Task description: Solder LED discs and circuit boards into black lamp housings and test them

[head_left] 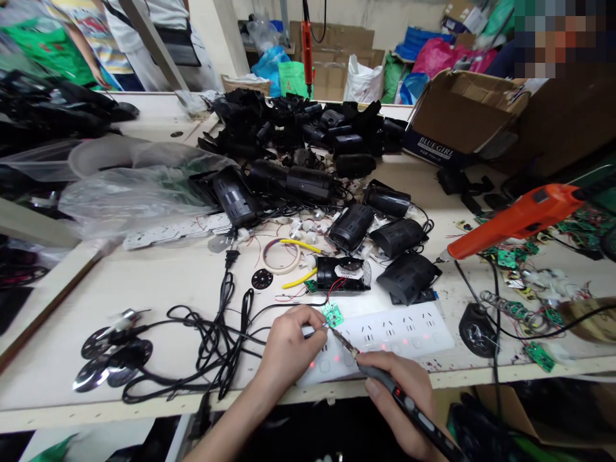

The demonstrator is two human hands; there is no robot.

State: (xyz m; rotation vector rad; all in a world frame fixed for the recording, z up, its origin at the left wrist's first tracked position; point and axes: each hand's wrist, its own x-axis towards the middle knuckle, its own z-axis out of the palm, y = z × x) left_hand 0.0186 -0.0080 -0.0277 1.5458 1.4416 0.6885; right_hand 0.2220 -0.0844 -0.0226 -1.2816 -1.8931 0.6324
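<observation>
My right hand [402,391] is wrapped round a soldering iron [385,378], whose tip reaches the edge of a small green circuit board [333,314]. Beside that board my left hand [293,340] is closed in a pinch on a thin wire [326,326], close to the iron's tip; part of the wire is hidden by the fingers. Red wires run from the board up to a black cylindrical motor housing [332,274]. Under both hands lies a white power strip [414,333] with lit red switches.
An orange electric screwdriver [514,221] lies at the right; another orange tool [307,58] hangs behind. Black housings [409,276], a tape roll [280,256], a coiled black cable [224,346] and metal discs [96,343] lie about. A cardboard box [462,115] stands back right.
</observation>
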